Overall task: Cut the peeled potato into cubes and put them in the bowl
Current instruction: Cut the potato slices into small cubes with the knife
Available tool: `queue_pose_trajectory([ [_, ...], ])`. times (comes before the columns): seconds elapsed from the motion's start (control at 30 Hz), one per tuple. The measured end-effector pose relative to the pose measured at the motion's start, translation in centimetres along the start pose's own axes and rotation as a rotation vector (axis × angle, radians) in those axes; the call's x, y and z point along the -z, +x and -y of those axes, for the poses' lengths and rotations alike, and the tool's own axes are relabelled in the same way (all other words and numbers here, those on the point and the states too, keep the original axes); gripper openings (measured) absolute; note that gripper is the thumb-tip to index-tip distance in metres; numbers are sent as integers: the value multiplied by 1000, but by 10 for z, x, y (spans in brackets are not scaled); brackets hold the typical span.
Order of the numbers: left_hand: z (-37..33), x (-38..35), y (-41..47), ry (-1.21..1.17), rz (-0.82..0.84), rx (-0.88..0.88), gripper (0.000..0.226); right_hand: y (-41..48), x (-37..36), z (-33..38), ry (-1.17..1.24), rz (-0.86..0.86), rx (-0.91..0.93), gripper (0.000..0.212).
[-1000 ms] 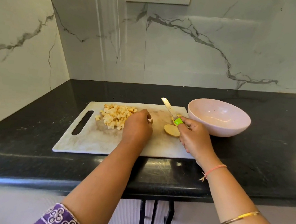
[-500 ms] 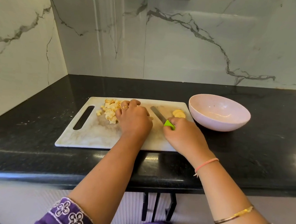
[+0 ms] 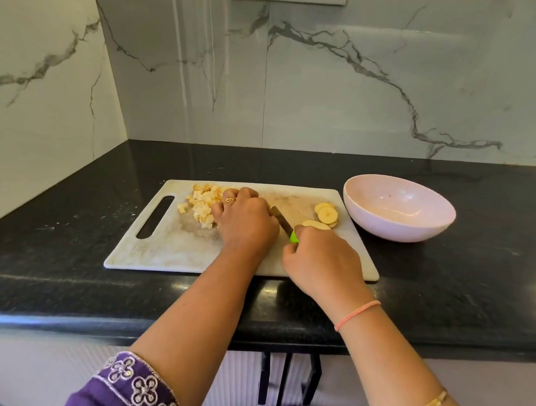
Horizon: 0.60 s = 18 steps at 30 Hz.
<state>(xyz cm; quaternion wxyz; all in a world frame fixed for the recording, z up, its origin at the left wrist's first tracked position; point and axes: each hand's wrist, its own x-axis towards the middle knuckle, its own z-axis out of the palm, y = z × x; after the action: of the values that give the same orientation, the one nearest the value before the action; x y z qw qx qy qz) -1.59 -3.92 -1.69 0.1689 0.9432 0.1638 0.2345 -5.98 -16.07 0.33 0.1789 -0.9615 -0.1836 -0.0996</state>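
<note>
Head view, looking down at a black stone counter [image 3: 447,302] set against white marble walls [image 3: 368,98].

A white cutting board [image 3: 171,246] with a slot handle at its left end lies flat on the counter. A heap of pale potato cubes [image 3: 202,204] sits on the board's far left part. A few round potato slices [image 3: 326,213] overlap at the board's far right corner, with 1 more slice lying flat just in front of them.

The left hand [image 3: 245,222] rests knuckles up on the board, touching the right edge of the cubes. Its fingers are curled downward and 1 wears a ring. What lies under them is hidden, so I cannot tell whether they grip anything.

The right hand [image 3: 321,263] wraps its fingers around the green handle of a knife [image 3: 281,220]. The dark blade points toward the left hand, low over the board.

A pink bowl [image 3: 395,228] stands upright on the counter just beside the board's right end. Its glossy inside shows plain pink, and all potato pieces in view lie on the board.
</note>
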Motion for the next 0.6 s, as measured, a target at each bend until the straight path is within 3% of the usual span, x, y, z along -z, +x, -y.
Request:
queue_pose_trajectory([
  [0.23, -4, -2, 0, 2, 9, 9, 27, 3, 12, 6, -36, 75, -13, 20],
  [0.6, -2, 0, 2, -2, 11, 20, 22, -15, 24, 3, -81, 59, 45, 16],
])
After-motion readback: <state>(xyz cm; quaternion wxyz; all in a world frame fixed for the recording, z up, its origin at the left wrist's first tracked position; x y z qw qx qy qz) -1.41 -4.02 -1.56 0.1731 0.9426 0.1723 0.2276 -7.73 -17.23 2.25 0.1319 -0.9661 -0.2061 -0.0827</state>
